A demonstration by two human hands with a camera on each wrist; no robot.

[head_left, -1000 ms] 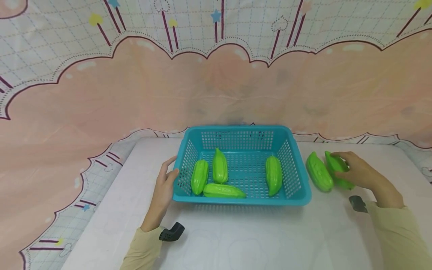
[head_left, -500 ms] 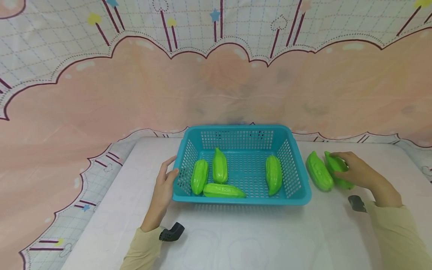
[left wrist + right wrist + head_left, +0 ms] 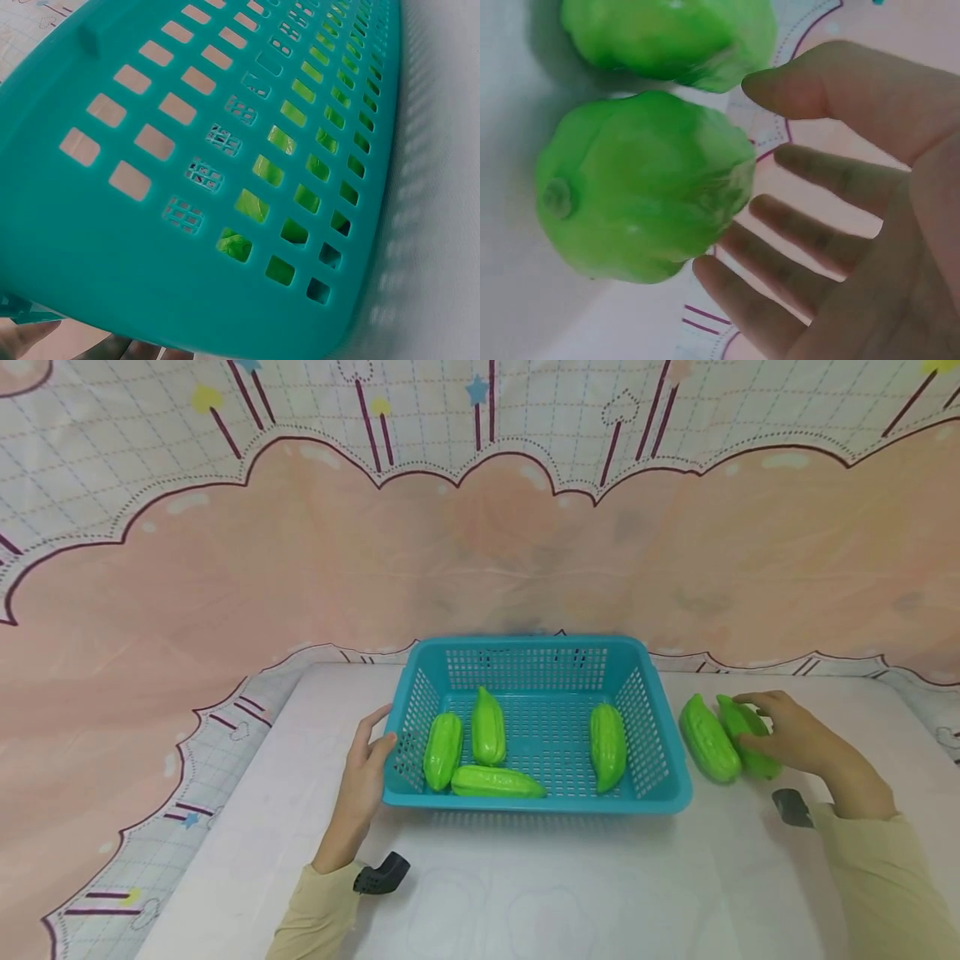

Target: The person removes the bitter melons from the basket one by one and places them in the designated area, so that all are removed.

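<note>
A teal plastic basket stands mid-table, holding several bright green bitter gourds, among them one lying crosswise and one at the right. My left hand grips the basket's left rim, its thumb on the edge; in the left wrist view the basket wall hides most of that hand. To the right of the basket, two more bitter gourds lie side by side. My right hand is over the outer gourd; its fingers are extended and spread beside it. The other gourd lies nearer the basket.
A white table carries everything. Behind it hangs a patterned peach-and-white cloth, which also runs down the left side. A dark wrist device sticks out from the left sleeve, and another from the right.
Beneath my right hand, the outer bitter gourd has shifted slightly left, closer to its neighbour. My left hand and the basket have stayed in place.
</note>
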